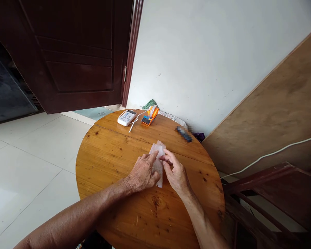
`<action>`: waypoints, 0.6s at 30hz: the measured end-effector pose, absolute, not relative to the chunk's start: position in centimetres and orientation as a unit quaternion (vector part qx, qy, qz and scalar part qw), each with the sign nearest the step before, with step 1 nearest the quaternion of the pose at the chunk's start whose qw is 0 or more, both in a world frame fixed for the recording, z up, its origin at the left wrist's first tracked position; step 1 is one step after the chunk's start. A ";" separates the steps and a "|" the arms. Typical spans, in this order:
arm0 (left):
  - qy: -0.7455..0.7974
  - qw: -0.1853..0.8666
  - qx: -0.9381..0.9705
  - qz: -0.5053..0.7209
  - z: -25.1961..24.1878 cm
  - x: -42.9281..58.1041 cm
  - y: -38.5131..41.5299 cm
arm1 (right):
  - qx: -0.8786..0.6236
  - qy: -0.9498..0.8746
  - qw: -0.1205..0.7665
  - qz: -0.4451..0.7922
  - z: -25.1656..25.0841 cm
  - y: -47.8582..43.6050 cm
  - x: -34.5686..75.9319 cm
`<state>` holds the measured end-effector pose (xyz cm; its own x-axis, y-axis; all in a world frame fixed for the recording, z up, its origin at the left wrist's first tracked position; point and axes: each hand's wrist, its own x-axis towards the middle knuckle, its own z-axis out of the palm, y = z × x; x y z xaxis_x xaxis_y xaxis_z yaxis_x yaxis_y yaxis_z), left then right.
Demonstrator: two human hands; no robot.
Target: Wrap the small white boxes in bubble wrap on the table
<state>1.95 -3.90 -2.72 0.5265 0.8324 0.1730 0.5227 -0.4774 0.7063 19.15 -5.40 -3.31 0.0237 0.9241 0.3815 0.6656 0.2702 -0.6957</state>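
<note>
A small clear plastic bag [158, 155] lies on the round wooden table [114, 162], near its middle. My left hand [143, 173] rests on the bag's left side, fingers curled and the forefinger pressing down on it. My right hand [175, 172] pinches the bag's right edge between thumb and fingers. Most of the bag's lower part is hidden under my hands.
At the table's far edge sit a white power bank [126, 117] with a white cable [134, 122], an orange tape dispenser [150, 116] and a dark small object [184, 134]. A wooden board [274, 114] leans on the wall at right. A dark door [75, 55] stands behind.
</note>
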 end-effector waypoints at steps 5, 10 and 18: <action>0.394 0.329 0.813 0.276 -3.0 1.9 -3.6 | -0.581 -0.681 0.426 0.131 -3.5 -5.2 19.4; 0.396 0.368 0.793 0.280 -3.3 2.0 -3.0 | -0.575 -0.691 0.423 0.108 -2.8 -5.4 19.3; 0.399 0.406 0.780 0.260 -3.4 2.3 -2.2 | -0.572 -0.701 0.415 0.095 -3.1 -5.6 19.5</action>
<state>2.30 -2.22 -3.44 0.5461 0.8337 0.0818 0.4107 -0.3515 0.8413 19.53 -5.64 -3.12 0.0002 0.8811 0.4730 0.7227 0.3268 -0.6090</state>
